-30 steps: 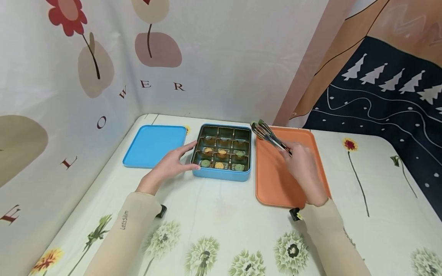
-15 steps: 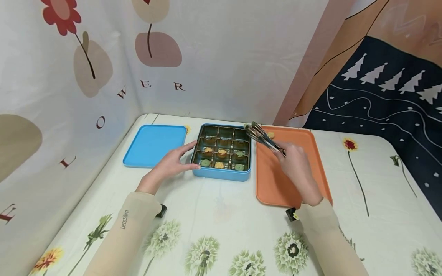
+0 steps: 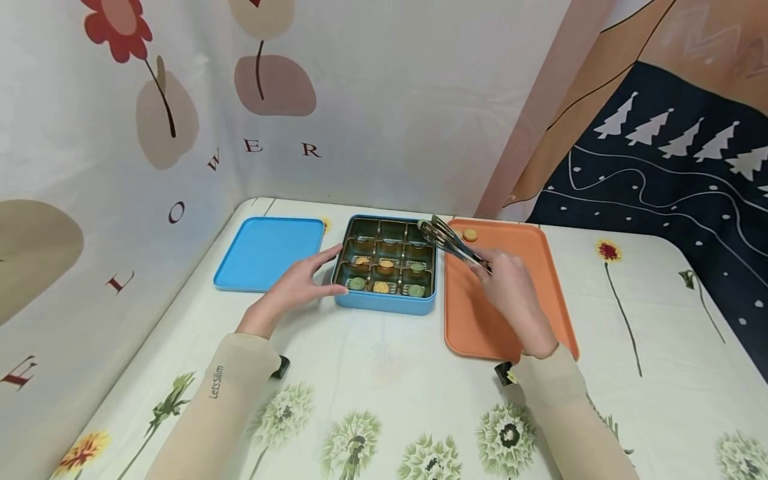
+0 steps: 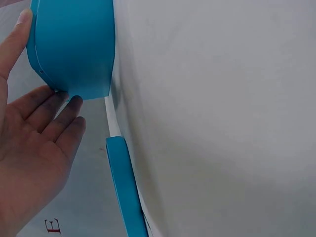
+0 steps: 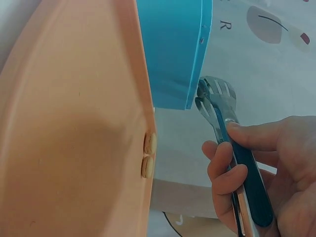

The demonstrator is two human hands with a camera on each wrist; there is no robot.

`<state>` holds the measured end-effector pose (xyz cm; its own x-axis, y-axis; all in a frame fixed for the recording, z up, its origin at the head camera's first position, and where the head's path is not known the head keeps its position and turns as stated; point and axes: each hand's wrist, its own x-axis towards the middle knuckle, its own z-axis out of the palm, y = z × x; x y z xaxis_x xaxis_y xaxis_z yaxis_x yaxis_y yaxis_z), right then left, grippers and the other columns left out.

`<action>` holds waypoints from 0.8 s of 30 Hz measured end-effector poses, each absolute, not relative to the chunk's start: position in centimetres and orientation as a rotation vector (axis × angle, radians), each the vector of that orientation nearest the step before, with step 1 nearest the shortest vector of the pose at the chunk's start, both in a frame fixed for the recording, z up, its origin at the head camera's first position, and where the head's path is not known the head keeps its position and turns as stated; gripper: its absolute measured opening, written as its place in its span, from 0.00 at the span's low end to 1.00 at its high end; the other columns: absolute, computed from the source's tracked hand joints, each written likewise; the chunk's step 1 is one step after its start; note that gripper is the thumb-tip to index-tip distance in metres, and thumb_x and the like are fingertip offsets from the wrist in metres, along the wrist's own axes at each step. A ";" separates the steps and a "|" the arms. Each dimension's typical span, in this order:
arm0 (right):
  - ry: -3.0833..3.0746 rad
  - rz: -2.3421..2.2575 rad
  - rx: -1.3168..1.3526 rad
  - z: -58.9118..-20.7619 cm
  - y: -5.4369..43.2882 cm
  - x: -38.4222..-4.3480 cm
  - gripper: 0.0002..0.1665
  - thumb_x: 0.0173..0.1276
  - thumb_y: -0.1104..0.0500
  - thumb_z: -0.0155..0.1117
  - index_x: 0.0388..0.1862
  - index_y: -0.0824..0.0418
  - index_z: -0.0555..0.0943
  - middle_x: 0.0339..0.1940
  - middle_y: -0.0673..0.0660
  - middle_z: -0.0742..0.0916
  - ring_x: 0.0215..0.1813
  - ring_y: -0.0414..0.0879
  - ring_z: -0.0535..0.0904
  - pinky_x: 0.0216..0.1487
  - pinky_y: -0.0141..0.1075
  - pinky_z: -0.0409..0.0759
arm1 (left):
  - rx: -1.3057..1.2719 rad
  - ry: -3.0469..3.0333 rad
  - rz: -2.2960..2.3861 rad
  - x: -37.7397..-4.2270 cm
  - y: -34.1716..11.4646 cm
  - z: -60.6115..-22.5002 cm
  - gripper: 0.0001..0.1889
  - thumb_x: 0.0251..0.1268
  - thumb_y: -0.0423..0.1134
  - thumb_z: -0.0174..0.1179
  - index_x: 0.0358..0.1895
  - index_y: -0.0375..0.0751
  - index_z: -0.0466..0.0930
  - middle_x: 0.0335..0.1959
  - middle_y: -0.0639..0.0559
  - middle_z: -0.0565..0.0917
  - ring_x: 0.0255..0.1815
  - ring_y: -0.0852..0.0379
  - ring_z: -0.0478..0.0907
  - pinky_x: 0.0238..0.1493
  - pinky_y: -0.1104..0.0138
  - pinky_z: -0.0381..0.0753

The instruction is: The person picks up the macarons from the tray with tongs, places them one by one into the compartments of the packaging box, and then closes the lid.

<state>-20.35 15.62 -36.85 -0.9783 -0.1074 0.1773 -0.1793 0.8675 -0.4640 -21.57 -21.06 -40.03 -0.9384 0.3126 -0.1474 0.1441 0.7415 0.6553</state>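
My left hand (image 3: 303, 283) rests its thumb and fingers against the left side of a blue box (image 3: 384, 303); the fingers (image 4: 64, 118) look fairly straight. Dividers split the inside into compartments. Round yellow cookies (image 3: 381, 287) and green cookies (image 3: 415, 291) lie in the front and middle rows. My right hand (image 3: 510, 280) grips metal tongs (image 3: 453, 240) with dark handles. Their tips are over the box's back right corner, partly hiding that compartment. Whether the tips pinch anything is unclear. The right wrist view shows two pale cookies (image 5: 148, 167) on the tray.
An orange tray (image 3: 480, 320) lies right of the box, under the right hand. To the left lies a flat blue lid (image 3: 270, 253). A printed cloth wall (image 3: 384, 133) stands close behind them. The table (image 3: 384, 373) has a flower-patterned cover.
My right hand has moved left with the tongs, bringing their tips from the tray's back left corner over the box. A cookie on the tray has come into sight. The left hand stays put.
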 end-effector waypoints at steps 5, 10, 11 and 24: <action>-2.914 0.724 0.222 -37.0 15.6 -20.4 0.26 0.72 0.59 0.65 0.68 0.56 0.78 0.36 0.64 0.84 0.26 0.51 0.72 0.22 0.33 0.67 | 0.356 2.694 0.979 -21.6 -21.1 -40.0 0.53 0.56 0.59 0.70 0.81 0.57 0.48 0.80 0.41 0.57 0.80 0.36 0.53 0.75 0.36 0.58; -2.923 0.734 0.214 -37.1 15.7 -20.5 0.27 0.72 0.58 0.65 0.69 0.57 0.76 0.42 0.66 0.85 0.29 0.53 0.73 0.23 0.34 0.66 | 0.349 2.692 0.977 -21.5 -21.0 -39.9 0.53 0.56 0.60 0.70 0.81 0.57 0.48 0.80 0.40 0.58 0.80 0.36 0.53 0.74 0.36 0.59; -2.924 0.740 0.207 -37.1 15.7 -20.5 0.27 0.72 0.58 0.65 0.69 0.58 0.77 0.43 0.66 0.85 0.30 0.53 0.74 0.24 0.35 0.67 | 0.347 2.692 0.978 -21.5 -21.0 -39.9 0.53 0.56 0.60 0.70 0.81 0.57 0.48 0.80 0.40 0.58 0.80 0.36 0.54 0.74 0.36 0.59; -2.921 0.768 0.158 -36.8 16.7 -20.6 0.25 0.74 0.58 0.62 0.67 0.64 0.77 0.43 0.66 0.85 0.37 0.55 0.76 0.30 0.39 0.73 | 0.348 2.692 0.990 -21.2 -21.0 -39.8 0.52 0.57 0.59 0.70 0.81 0.57 0.49 0.81 0.42 0.57 0.80 0.37 0.54 0.75 0.37 0.59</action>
<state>-20.59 16.67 -36.77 -0.9877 -0.0708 0.1394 -0.1301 0.8662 -0.4825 -21.22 -20.96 -39.79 -0.9398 0.3063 -0.1513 0.1352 0.7402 0.6586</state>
